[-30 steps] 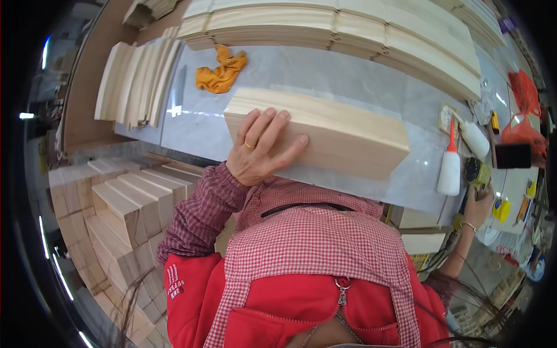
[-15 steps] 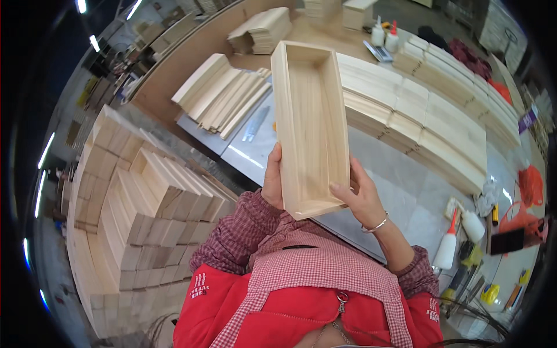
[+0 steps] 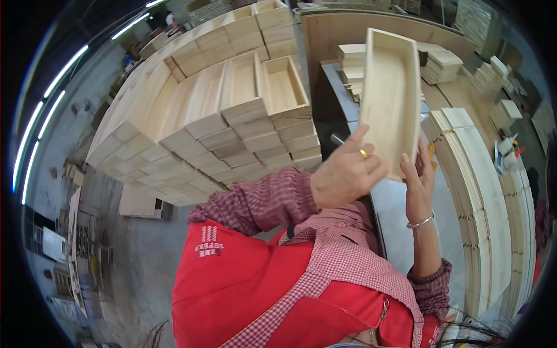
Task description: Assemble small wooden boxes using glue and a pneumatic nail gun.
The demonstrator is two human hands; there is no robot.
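Note:
A long, open-topped wooden box is raised in front of me, its hollow side facing me and its long axis running away. My left hand, with a gold ring, is closed at the near left corner, the index finger along the left wall. Its fingertips are partly hidden. Around the near right corner my right hand is closed, thumb at the near end and fingers along the right side. A bracelet circles that wrist.
Left of me rises a large stack of similar wooden boxes, the top ones open upward. Behind the held box are loose wooden boards on the grey tabletop. Long rows of stacked boards line the right, with glue bottles beyond.
My view and body have turned left, bringing the box stack to the front left. The box has come along, and my left hand has shifted from its side to its near left corner.

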